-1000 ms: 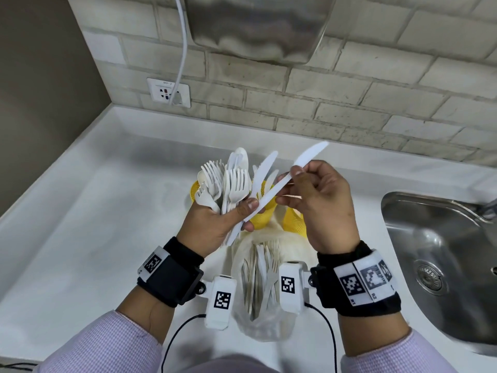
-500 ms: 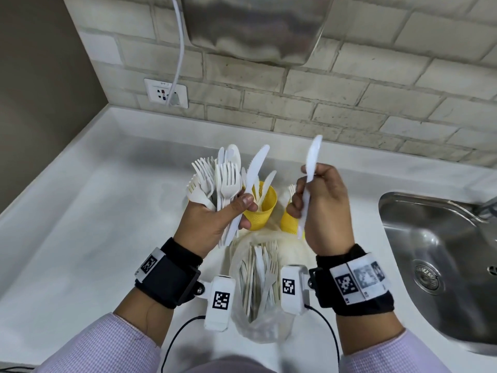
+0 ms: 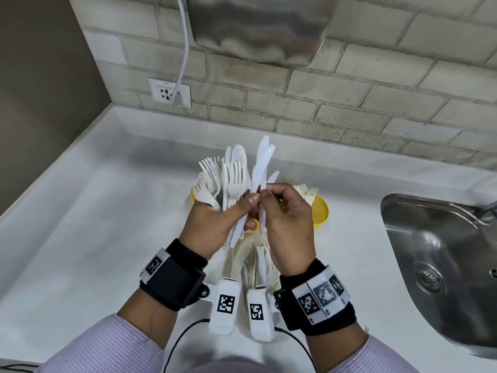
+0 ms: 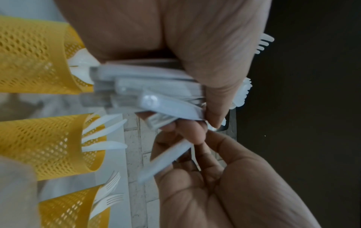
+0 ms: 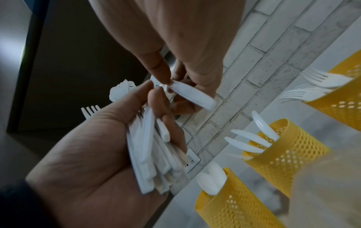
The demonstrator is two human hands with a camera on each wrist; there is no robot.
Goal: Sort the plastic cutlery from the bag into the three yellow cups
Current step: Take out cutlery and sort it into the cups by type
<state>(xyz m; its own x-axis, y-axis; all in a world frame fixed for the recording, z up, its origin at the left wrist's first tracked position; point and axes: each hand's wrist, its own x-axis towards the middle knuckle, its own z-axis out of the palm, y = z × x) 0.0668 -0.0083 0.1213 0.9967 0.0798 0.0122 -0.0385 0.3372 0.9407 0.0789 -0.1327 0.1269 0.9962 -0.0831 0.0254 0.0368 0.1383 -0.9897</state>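
My left hand point(image 3: 215, 224) grips a bundle of white plastic cutlery point(image 3: 231, 179), with forks, spoons and a knife fanned upward. Right beside it, my right hand point(image 3: 287, 224) pinches a single white knife point(image 3: 263, 168) upright between thumb and forefinger, its blade next to the bundle's knife. Below the hands lies the clear bag point(image 3: 255, 265) with more cutlery. Three yellow mesh cups stand behind: the spoon cup point(image 5: 234, 200), the knife cup point(image 5: 289, 154) and the fork cup point(image 3: 320, 211). The left wrist view shows the bundle's handles point(image 4: 156, 92) and the knife handle point(image 4: 166, 158).
A steel sink point(image 3: 443, 265) is sunk into the white counter point(image 3: 94, 224) at the right. A brick wall with a socket point(image 3: 169, 92) and a cable runs behind, and a steel dispenser point(image 3: 263, 28) hangs above. A dark wall bounds the left side.
My right hand drew the knife away from the bundle, turned it upright, then brought it back left against the bundle. The left hand stayed in place with its bundle.
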